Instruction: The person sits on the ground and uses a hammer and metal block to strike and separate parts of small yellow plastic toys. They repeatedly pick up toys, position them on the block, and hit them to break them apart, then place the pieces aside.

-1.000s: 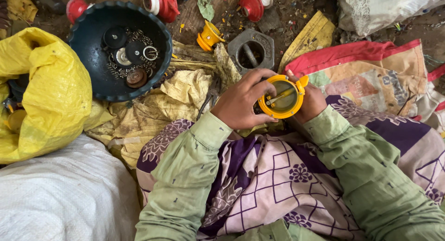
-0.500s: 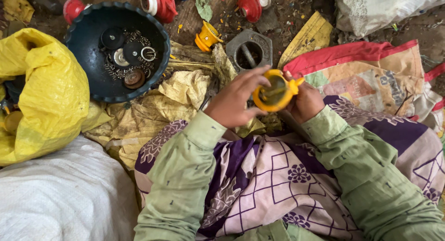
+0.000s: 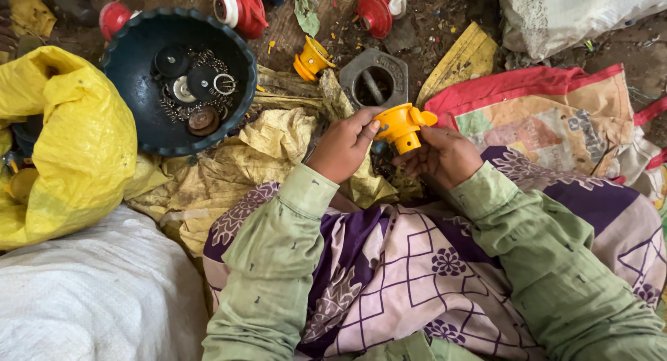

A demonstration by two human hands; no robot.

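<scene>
Over the lap, the yellow cap (image 3: 401, 127) has turned since a second ago: then its open face looked up, now it lies on its side, stem downward, so the work has gone to its outside. The left hand (image 3: 345, 147) and right hand (image 3: 442, 156) both pinch it with curled fingers. Beyond lie a grey ring (image 3: 376, 78) and a dark bowl (image 3: 139, 118) of parts.

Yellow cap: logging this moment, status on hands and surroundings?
Left hand and right hand both grip yellow cap, over lap. Grey ring just beyond. Nothing between.
</scene>
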